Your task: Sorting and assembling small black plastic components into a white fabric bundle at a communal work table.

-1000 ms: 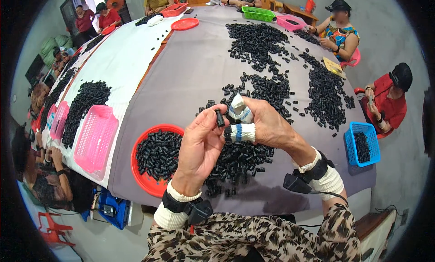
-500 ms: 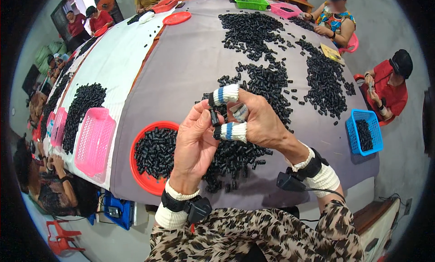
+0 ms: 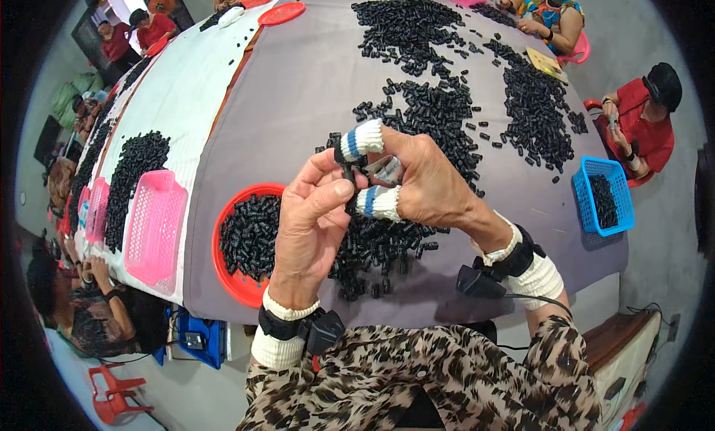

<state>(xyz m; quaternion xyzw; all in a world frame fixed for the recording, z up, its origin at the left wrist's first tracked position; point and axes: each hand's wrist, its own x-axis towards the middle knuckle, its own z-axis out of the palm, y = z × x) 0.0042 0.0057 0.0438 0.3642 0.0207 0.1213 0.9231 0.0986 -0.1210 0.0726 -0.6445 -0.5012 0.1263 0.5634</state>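
Two hands (left, right); one red tray nearby, two more far off; roughly four pink baskets, edges blurred; one blue basket; black pieces uncountable.

Both hands raised over table near edge, left hand just left of right hand, small part pinched between them; heap of parts on table beneath; dish with parts left of heap; basket farther left; second basket off table's right edge
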